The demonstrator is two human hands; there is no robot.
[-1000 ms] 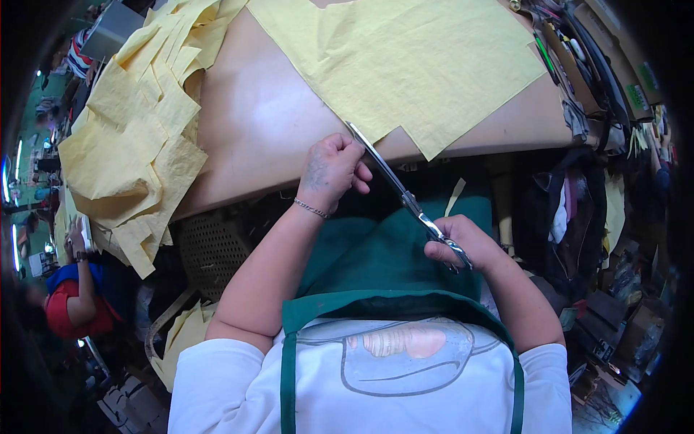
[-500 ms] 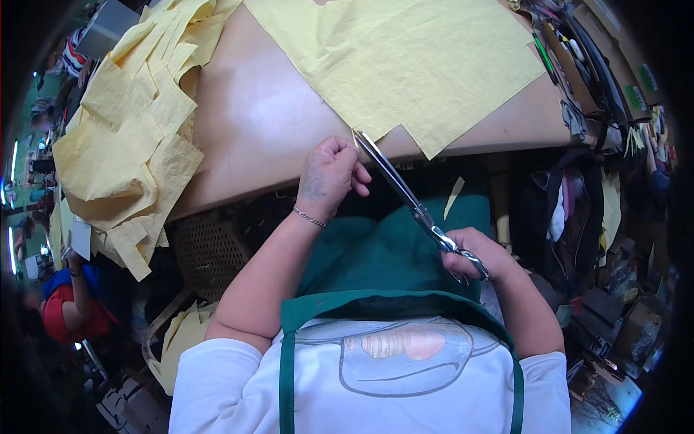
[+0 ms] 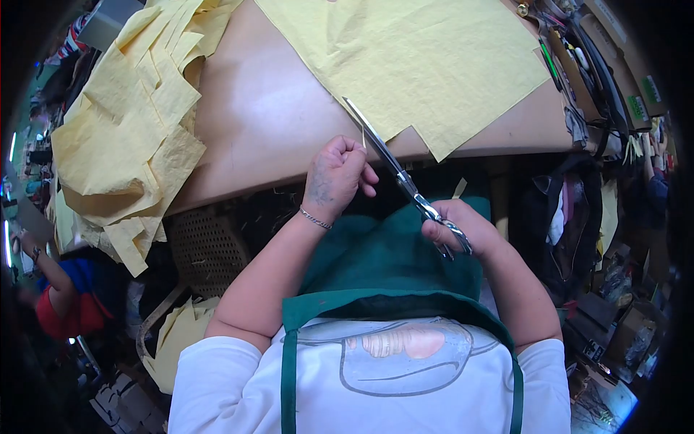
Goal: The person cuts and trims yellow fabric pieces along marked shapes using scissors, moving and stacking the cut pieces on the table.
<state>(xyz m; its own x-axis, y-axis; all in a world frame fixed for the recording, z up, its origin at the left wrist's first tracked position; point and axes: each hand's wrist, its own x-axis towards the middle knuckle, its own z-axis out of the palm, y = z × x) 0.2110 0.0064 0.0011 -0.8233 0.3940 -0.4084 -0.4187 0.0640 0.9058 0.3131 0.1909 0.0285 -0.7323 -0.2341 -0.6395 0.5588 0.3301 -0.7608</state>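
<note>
My left hand (image 3: 338,176) is closed in a pinch on a thin yellow strip (image 3: 363,136) whose upper end stands up from the fingertips. In my right hand (image 3: 470,224) are large metal scissors (image 3: 406,185), with my fingers through the handles. The blades look nearly closed, and their tips lie over the left edge of a yellow fabric sheet (image 3: 426,69). This sheet lies on the table and has a square notch in its near edge. The strip is right beside the blades; whether it is still joined to the sheet I cannot tell.
Layered yellow pieces (image 3: 130,137) hang over the left side of the table (image 3: 246,108). Boxes and tools (image 3: 578,65) line its right edge. A chair (image 3: 206,249) stands below, with more yellow pieces (image 3: 181,336) near it. A person in red (image 3: 69,307) is at far left.
The scissors and my right hand have moved up and away from me, so the tips reach further along the sheet's left edge. My left hand has shifted slightly right.
</note>
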